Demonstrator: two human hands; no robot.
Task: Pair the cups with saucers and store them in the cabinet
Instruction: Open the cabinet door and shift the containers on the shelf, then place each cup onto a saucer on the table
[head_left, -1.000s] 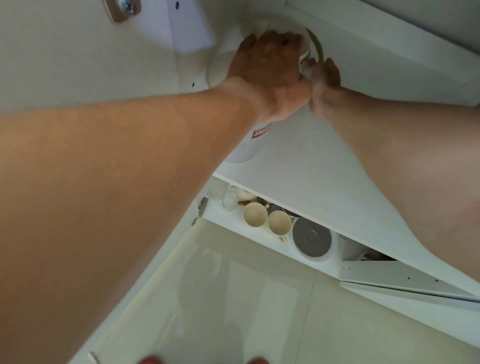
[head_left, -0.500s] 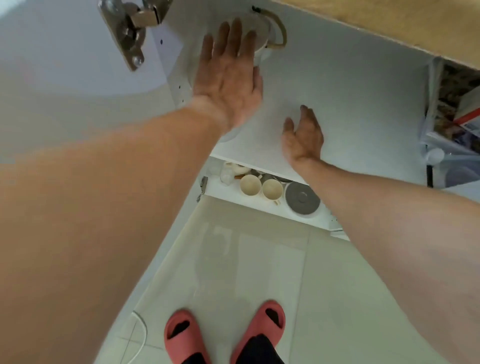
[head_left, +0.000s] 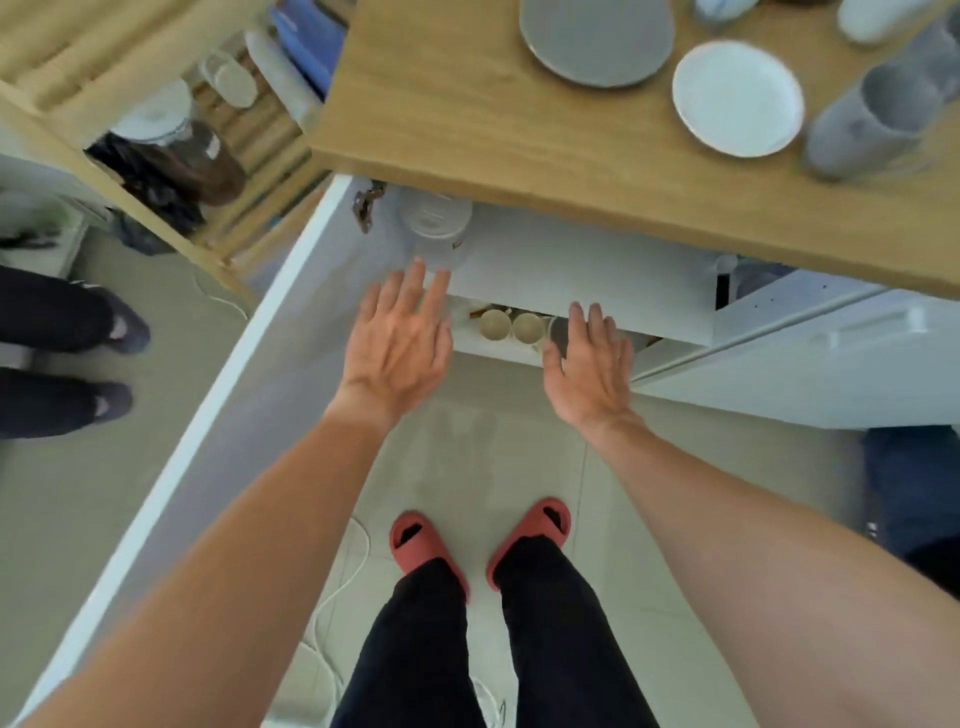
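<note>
My left hand (head_left: 397, 343) and my right hand (head_left: 589, 371) hang open and empty in front of the white cabinet (head_left: 582, 270). On the wooden countertop (head_left: 467, 119) above lie a grey plate (head_left: 597, 39), a white saucer (head_left: 737, 98) and grey cups (head_left: 862, 130). Two cream cups (head_left: 511, 326) stand on the cabinet's lower shelf, just past my fingertips. A white container (head_left: 436, 228) sits on the upper shelf at the left, beyond my left hand.
The open white cabinet door (head_left: 197, 415) runs along my left. A wooden rack (head_left: 156, 130) with jars stands at the back left. Another person's feet (head_left: 78, 364) are at the far left. A white cable (head_left: 343, 587) lies on the floor by my red slippers (head_left: 478, 540).
Both hands have let go inside the cabinet and drawn back out toward me, open. My head has pulled back, so the countertop with its crockery is now in view.
</note>
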